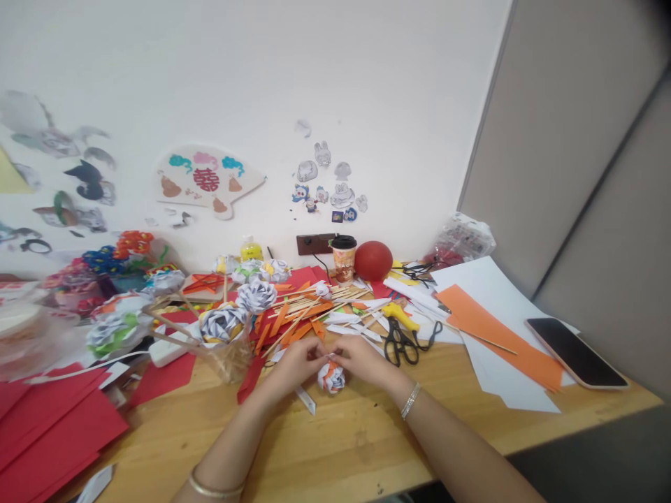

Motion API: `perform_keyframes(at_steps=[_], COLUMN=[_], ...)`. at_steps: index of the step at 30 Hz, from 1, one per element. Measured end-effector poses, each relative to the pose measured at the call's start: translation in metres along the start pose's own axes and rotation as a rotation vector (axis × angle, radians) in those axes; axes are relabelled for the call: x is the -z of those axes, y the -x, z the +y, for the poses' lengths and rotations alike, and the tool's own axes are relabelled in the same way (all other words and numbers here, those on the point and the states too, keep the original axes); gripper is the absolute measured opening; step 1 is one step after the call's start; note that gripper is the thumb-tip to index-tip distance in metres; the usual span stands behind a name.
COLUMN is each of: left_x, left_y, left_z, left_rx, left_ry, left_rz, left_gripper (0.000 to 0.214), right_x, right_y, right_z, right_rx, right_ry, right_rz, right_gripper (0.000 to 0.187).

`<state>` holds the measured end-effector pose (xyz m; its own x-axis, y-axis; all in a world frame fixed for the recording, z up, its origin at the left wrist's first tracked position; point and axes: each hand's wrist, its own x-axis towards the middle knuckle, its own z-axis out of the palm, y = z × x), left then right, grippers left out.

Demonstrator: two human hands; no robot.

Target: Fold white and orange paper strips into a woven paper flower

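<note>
A small paper flower (332, 378) of white and orange folded strips hangs just below my fingertips, over the wooden table. My left hand (302, 362) pinches at its upper edge with thumb and forefinger. From the other side, my right hand (358, 358) closes on the same edge, its fingertips nearly meeting the left ones. Exactly what lies between the fingertips is partly hidden. Beside my right hand rest black-handled scissors (400, 345). A folded white paper strip (305, 400) lies under my left wrist.
Behind my hands are thin wooden sticks (301, 307) and orange paper strips. A paper cup (344, 262) and a red balloon (374, 260) stand by the wall. Finished paper flowers (223, 323) fill a container at left; red sheets (57, 433) lie nearby. A phone (576, 351) is at right.
</note>
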<state>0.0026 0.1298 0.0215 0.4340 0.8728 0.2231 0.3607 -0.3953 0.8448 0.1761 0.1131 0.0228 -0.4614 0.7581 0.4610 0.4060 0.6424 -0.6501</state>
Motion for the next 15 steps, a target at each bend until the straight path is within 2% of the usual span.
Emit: perform_keyframes(at_steps=[3, 4, 5, 7, 8, 10, 15], left_x=[0.0, 0.0, -0.002, -0.006, -0.009, -0.016, -0.027], left_y=[0.001, 0.003, 0.004, 0.008, 0.009, 0.01, 0.006], left_z=[0.007, 0.011, 0.015, 0.021, 0.023, 0.024, 0.017], left_rx=[0.104, 0.176, 0.283, 0.436, 0.46, 0.455, 0.428], left_ry=[0.266, 0.366, 0.47, 0.651, 0.727, 0.817, 0.717], left_rz=[0.053, 0.046, 0.01, -0.14, -0.192, -0.187, -0.003], left_gripper=[0.033, 0.036, 0.039, 0.05, 0.051, 0.046, 0.038], right_x=[0.001, 0.0, 0.0, -0.001, -0.002, -0.004, -0.005], right_y=[-0.001, -0.002, -0.002, -0.002, -0.002, -0.002, -0.001], right_z=[0.0, 0.0, 0.0, -0.001, -0.001, -0.002, -0.006], right_rx=[-0.042, -0.056, -0.068, -0.073, -0.058, -0.002, 0.116], right_ry=[0.058, 0.073, 0.082, 0.094, 0.103, 0.133, 0.31], right_rz=[0.151, 0.22, 0.285, 0.37, 0.381, 0.35, 0.253], right_gripper=[0.01, 0.01, 0.011, 0.012, 0.013, 0.014, 0.014])
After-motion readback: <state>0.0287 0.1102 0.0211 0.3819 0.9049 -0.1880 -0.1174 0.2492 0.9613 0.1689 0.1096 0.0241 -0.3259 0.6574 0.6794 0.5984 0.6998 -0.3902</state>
